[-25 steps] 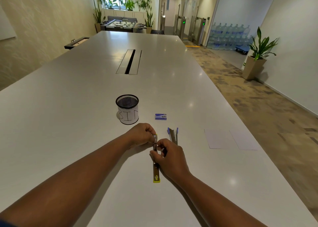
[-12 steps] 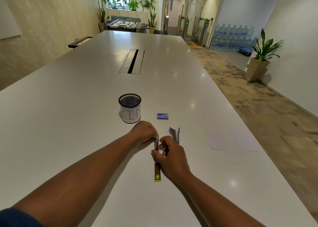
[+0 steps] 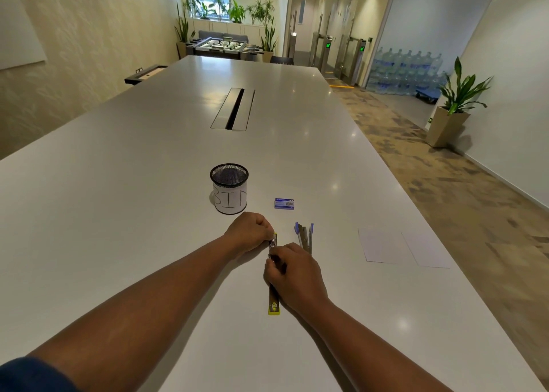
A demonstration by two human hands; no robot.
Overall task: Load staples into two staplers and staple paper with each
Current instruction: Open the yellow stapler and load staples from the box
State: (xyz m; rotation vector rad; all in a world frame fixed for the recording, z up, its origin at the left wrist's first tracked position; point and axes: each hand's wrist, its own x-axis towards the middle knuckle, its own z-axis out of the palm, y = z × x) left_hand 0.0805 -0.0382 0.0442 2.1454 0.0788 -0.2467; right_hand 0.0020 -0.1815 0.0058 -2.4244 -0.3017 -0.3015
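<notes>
A yellow stapler [image 3: 273, 301] lies swung open flat on the white table [image 3: 148, 213], its length running toward me. My left hand [image 3: 249, 232] grips its far end with curled fingers. My right hand [image 3: 292, 272] covers its middle, fingertips pinching at the staple channel; what they pinch is hidden. A purple stapler [image 3: 305, 237] lies opened in a V just right of my hands. A small blue staple box [image 3: 284, 203] sits beyond them. Two white paper sheets [image 3: 398, 247] lie to the right.
A black mesh cup [image 3: 229, 188] with a white label reading BIN stands behind my left hand. A cable slot [image 3: 233, 109] runs down the table's middle. The table's right edge drops to carpeted floor, with a potted plant [image 3: 454, 106] by the wall.
Both hands stay on the yellow stapler. My right hand's fingers have drawn slightly nearer along the channel. The camera view has shifted a little.
</notes>
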